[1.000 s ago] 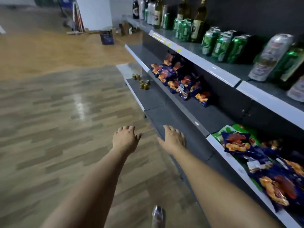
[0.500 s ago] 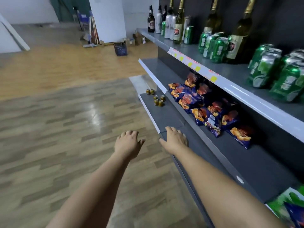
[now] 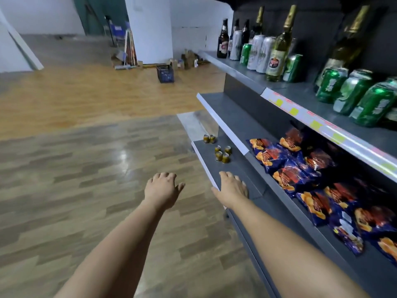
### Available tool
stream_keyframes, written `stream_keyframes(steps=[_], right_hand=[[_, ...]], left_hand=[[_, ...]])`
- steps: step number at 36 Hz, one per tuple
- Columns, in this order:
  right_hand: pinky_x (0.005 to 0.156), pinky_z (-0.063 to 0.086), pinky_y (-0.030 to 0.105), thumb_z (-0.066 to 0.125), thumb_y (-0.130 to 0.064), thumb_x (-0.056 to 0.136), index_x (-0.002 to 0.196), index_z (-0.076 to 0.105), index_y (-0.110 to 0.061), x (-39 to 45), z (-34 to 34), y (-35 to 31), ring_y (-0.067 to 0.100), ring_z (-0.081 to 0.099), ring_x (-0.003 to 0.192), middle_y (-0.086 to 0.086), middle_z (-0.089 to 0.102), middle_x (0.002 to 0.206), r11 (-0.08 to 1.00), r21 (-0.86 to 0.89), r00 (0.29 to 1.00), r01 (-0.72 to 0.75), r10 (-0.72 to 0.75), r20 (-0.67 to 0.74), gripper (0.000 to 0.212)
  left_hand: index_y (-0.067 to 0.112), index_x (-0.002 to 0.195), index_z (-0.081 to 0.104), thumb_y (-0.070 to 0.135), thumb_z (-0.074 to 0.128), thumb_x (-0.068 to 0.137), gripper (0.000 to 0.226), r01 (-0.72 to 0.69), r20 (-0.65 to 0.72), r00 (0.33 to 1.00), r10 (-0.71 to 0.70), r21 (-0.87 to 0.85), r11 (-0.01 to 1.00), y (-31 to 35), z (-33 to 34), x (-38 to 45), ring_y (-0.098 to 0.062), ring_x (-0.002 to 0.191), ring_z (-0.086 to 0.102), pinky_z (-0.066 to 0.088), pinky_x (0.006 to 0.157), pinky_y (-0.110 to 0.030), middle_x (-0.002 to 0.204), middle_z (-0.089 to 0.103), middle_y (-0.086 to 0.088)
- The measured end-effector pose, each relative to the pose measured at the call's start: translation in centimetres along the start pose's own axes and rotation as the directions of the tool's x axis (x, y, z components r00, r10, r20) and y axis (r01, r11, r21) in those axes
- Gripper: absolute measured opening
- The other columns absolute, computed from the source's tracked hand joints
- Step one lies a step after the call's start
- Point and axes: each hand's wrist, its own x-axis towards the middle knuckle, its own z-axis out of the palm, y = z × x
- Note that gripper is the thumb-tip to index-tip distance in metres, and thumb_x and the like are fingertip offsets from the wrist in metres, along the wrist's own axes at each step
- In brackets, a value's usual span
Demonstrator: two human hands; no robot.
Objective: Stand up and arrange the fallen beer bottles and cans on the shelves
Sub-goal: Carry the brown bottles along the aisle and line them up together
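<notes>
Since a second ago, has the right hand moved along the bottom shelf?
Yes. The right hand now lies nearer the small gold cans on the bottom shelf, further along the aisle.

I see a grey shelving unit w/ three tiers on my right. Top shelf (image 3: 318,105) carries upright beer bottles (image 3: 279,52) and silver cans (image 3: 258,52) at the far end, then green cans (image 3: 354,91) nearer me, all standing close together; its front edge has a price strip (image 3: 322,125) w/ yellow tags. Middle shelf (image 3: 232,117) holds blue-and-orange snack bags (image 3: 294,166) lying flat, overlapping in a row, far end bare. Bottom shelf (image 3: 234,168) has small gold tins (image 3: 222,153) upright, two near the far edge, four clustered just beside. Wood-pattern floor (image 3: 75,179) runs left; a dark crate (image 3: 165,74) and boxes (image 3: 187,59) sit on it far back.
</notes>
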Motion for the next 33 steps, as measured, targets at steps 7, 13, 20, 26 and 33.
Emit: stream_keyframes(steps=[7,13,20,26,33], right_hand=[[0.104,0.034,0.041,0.047,-0.047,0.097,0.141,0.035,-0.017,10.9,-2.8,-6.0,0.027,0.039,0.131,0.005,0.039,0.147,0.998,-0.033,0.998,-0.044,0.042,-0.051,0.055],[0.103,0.033,0.041,0.049,-0.047,0.095,0.133,0.041,-0.017,18.7,-4.2,-8.0,0.028,0.041,0.130,0.007,0.043,0.142,0.994,-0.051,0.993,-0.095,0.091,-0.070,0.049],[0.103,0.033,0.041,0.048,-0.047,0.095,0.139,0.038,-0.016,28.4,-5.7,-8.2,0.030,0.038,0.133,0.007,0.041,0.145,0.989,-0.047,0.987,-0.137,0.132,-0.094,0.055],[0.102,0.034,0.039,0.047,-0.046,0.096,0.137,0.040,-0.017,37.2,-9.0,-7.7,0.028,0.044,0.127,0.007,0.045,0.140,0.990,-0.006,0.973,-0.138,0.135,-0.185,0.050],[0.103,0.033,0.038,0.049,-0.043,0.096,0.143,0.035,-0.017,47.2,-13.8,-6.4,0.026,0.042,0.128,0.004,0.042,0.143,0.989,0.033,0.954,-0.147,0.151,-0.259,0.056]], left_hand=[[0.020,0.135,0.048,0.055,0.033,0.099,0.052,-0.037,-0.030,0.999,0.037,0.021,0.999,-6.1,-3.6,11.9,-0.029,0.130,0.043,0.034,0.104,-0.036,0.141,0.048,-0.005],[0.020,0.135,0.047,0.054,0.034,0.099,0.052,-0.094,0.011,0.996,0.093,0.012,0.996,-7.6,-4.3,20.4,-0.030,0.130,0.043,0.034,0.105,-0.036,0.141,0.048,-0.007],[0.020,0.137,0.046,0.055,0.033,0.099,0.053,-0.157,0.034,0.987,0.156,0.027,0.987,-6.8,-5.0,30.6,-0.029,0.130,0.042,0.034,0.106,-0.038,0.141,0.047,-0.007],[0.021,0.139,0.044,0.054,0.031,0.100,0.053,-0.209,0.004,0.978,0.209,0.066,0.976,-5.2,-7.5,39.8,-0.027,0.132,0.040,0.032,0.106,-0.037,0.143,0.045,-0.005],[0.023,0.140,0.042,0.055,0.030,0.100,0.052,-0.260,-0.044,0.963,0.265,0.096,0.961,-2.7,-11.5,50.8,-0.025,0.134,0.038,0.031,0.106,-0.036,0.145,0.043,-0.002]])
